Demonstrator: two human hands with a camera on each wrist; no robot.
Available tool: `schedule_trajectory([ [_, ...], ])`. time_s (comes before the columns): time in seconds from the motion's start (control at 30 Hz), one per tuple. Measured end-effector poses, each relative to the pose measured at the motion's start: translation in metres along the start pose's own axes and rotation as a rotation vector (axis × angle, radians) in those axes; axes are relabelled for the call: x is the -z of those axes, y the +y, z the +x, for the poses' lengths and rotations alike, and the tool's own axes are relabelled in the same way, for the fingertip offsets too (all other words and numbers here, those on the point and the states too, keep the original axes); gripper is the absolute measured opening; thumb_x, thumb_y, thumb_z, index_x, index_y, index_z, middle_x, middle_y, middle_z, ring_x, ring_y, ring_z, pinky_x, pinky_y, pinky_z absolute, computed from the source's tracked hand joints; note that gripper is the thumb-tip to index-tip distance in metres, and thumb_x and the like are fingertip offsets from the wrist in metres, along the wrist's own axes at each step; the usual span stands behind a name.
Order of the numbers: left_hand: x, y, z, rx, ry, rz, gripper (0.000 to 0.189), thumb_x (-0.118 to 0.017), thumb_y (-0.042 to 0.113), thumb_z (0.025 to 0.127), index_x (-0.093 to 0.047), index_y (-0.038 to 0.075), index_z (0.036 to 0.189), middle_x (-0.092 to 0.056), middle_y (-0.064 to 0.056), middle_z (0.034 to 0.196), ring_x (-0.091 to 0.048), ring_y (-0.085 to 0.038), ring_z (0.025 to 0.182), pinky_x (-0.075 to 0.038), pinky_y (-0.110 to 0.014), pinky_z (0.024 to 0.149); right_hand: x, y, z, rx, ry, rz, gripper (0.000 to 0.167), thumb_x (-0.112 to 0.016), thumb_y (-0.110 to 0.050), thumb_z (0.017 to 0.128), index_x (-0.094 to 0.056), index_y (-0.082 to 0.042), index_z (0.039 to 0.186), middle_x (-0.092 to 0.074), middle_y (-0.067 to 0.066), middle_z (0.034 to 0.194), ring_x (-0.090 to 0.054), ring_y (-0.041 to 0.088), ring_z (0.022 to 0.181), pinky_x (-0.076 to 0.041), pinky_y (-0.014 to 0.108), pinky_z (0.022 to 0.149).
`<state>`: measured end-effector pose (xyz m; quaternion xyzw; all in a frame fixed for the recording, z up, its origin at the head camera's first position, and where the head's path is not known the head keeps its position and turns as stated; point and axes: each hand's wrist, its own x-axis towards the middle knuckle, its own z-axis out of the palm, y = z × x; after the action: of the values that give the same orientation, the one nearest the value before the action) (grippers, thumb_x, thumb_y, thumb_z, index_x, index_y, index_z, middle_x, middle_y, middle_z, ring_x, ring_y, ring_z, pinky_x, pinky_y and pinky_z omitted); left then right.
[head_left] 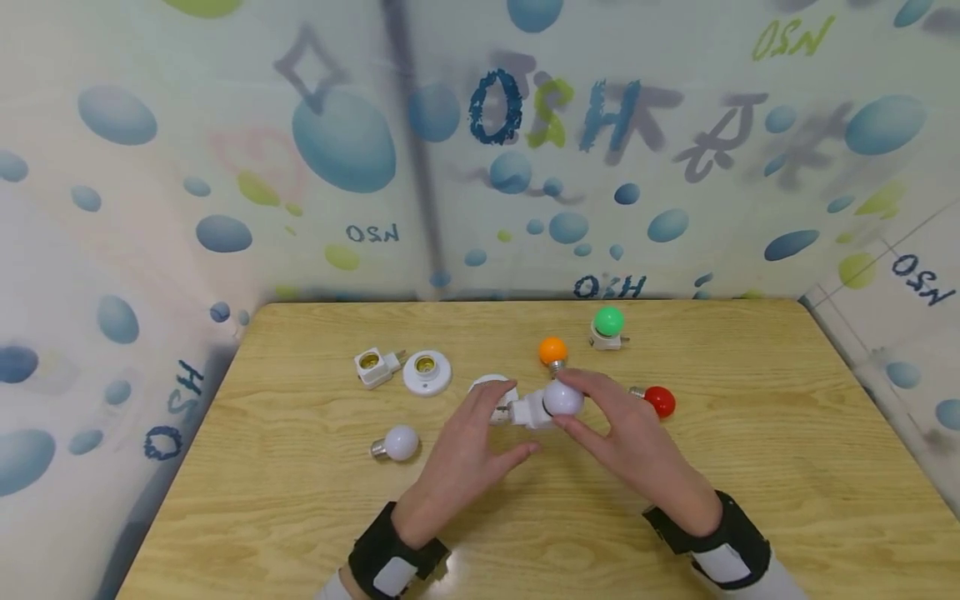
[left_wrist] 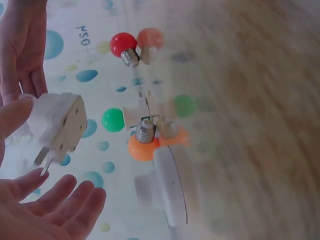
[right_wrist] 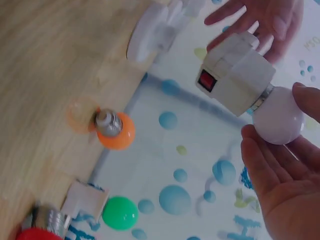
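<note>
In the head view, my right hand (head_left: 637, 433) pinches a white light bulb (head_left: 562, 398) between thumb and fingers. The bulb's base sits in a white plug-in lamp socket (head_left: 531, 410), and a strip of its metal thread shows in the right wrist view beside the socket body (right_wrist: 237, 75). A red switch (right_wrist: 206, 80) is on the socket's side. My left hand (head_left: 461, 450) is at the prong end, thumb and fingers spread apart. In the left wrist view, its fingers (left_wrist: 65, 205) lie close to the metal prongs (left_wrist: 44, 162).
Behind the left hand stands a white round lamp holder (head_left: 491, 382). Another round holder (head_left: 427, 372), a plug-in socket (head_left: 372, 367) and a white bulb (head_left: 401, 442) lie left. Orange (head_left: 553, 350) and red bulbs (head_left: 660, 402) lie nearby; a green bulb (head_left: 608, 321) sits in a socket behind.
</note>
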<state>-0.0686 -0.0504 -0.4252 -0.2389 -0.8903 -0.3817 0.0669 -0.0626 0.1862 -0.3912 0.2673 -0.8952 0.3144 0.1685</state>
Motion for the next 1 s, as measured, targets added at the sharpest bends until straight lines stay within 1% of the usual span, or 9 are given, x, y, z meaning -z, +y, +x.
schedule_trajectory([
  [0.23, 0.008, -0.005, 0.002, 0.009, 0.025, 0.019, 0.056, -0.085, 0.024, 0.087, -0.061, 0.008, 0.135, -0.057, -0.01, 0.139, -0.058, -0.029, 0.127, -0.05, -0.046, 0.103, 0.026, 0.018, -0.001, -0.063, 0.027, -0.076, 0.059, -0.087, -0.007, 0.083, -0.061, -0.004, 0.136, -0.067, 0.014, 0.131, -0.069, 0.032, 0.112, -0.059, 0.05, 0.084],
  [0.4, 0.016, -0.01, 0.001, 0.015, 0.04, 0.038, 0.048, -0.083, 0.02, 0.088, -0.065, 0.006, 0.13, -0.056, -0.011, 0.139, -0.058, -0.032, 0.126, -0.051, -0.048, 0.101, 0.051, 0.036, 0.001, -0.096, 0.023, -0.125, 0.062, -0.087, -0.004, 0.082, -0.06, -0.003, 0.138, -0.064, 0.018, 0.134, -0.066, 0.035, 0.114, -0.057, 0.053, 0.088],
  [0.43, 0.018, -0.011, 0.001, 0.019, 0.041, 0.04, 0.047, -0.083, 0.02, 0.088, -0.066, 0.007, 0.13, -0.056, -0.011, 0.14, -0.058, -0.032, 0.126, -0.052, -0.048, 0.101, 0.057, 0.041, 0.001, -0.101, 0.026, -0.139, 0.062, -0.087, -0.004, 0.082, -0.06, -0.002, 0.138, -0.063, 0.018, 0.136, -0.066, 0.035, 0.115, -0.057, 0.049, 0.09],
  [0.57, 0.021, -0.014, 0.001, 0.03, 0.049, 0.04, 0.044, -0.082, 0.02, 0.09, -0.067, 0.008, 0.129, -0.056, -0.01, 0.14, -0.059, -0.031, 0.125, -0.052, -0.048, 0.1, 0.075, 0.064, 0.003, -0.126, 0.048, -0.146, 0.056, -0.084, 0.0, 0.083, -0.061, 0.002, 0.134, -0.06, 0.019, 0.134, -0.064, 0.036, 0.113, -0.055, 0.047, 0.089],
  [0.67, 0.023, -0.016, 0.001, 0.031, 0.056, 0.033, 0.041, -0.081, 0.019, 0.09, -0.068, 0.009, 0.128, -0.057, -0.009, 0.139, -0.06, -0.03, 0.124, -0.053, -0.048, 0.099, 0.085, 0.084, 0.006, -0.123, 0.073, -0.141, 0.055, -0.084, 0.004, 0.082, -0.061, 0.005, 0.132, -0.059, 0.022, 0.129, -0.062, 0.038, 0.11, -0.052, 0.025, 0.095],
  [0.73, 0.023, -0.017, 0.001, 0.03, 0.058, 0.03, 0.041, -0.08, 0.019, 0.09, -0.068, 0.009, 0.128, -0.058, -0.009, 0.138, -0.06, -0.03, 0.123, -0.053, -0.048, 0.098, 0.089, 0.097, 0.007, -0.127, 0.073, -0.141, 0.055, -0.083, 0.005, 0.083, -0.061, 0.007, 0.132, -0.058, 0.023, 0.128, -0.06, 0.038, 0.109, -0.043, 0.009, 0.097],
  [0.8, 0.024, -0.017, 0.0, 0.034, 0.058, 0.031, 0.042, -0.08, 0.02, 0.09, -0.068, 0.01, 0.129, -0.058, -0.009, 0.138, -0.06, -0.03, 0.122, -0.053, -0.048, 0.098, 0.093, 0.109, 0.01, -0.121, 0.074, -0.132, 0.055, -0.083, 0.005, 0.083, -0.06, 0.007, 0.133, -0.058, 0.024, 0.127, -0.06, 0.039, 0.109, -0.032, 0.001, 0.096],
  [0.9, 0.024, -0.017, -0.001, 0.043, 0.052, 0.033, 0.043, -0.081, 0.021, 0.09, -0.068, 0.009, 0.13, -0.059, -0.009, 0.137, -0.061, -0.03, 0.122, -0.053, -0.048, 0.098, 0.096, 0.125, 0.012, -0.158, 0.047, -0.131, 0.052, -0.08, 0.004, 0.087, -0.059, 0.008, 0.135, -0.057, 0.025, 0.128, -0.059, 0.04, 0.11, -0.048, 0.025, 0.1],
  [1.0, 0.024, -0.018, -0.002, 0.037, 0.052, 0.036, 0.044, -0.081, 0.021, 0.09, -0.068, 0.008, 0.13, -0.06, -0.01, 0.135, -0.061, -0.03, 0.121, -0.053, -0.048, 0.098, 0.096, 0.137, 0.012, -0.2, 0.018, -0.143, 0.05, -0.078, 0.003, 0.089, -0.058, 0.009, 0.135, -0.056, 0.026, 0.13, -0.058, 0.041, 0.112, -0.05, 0.053, 0.095],
])
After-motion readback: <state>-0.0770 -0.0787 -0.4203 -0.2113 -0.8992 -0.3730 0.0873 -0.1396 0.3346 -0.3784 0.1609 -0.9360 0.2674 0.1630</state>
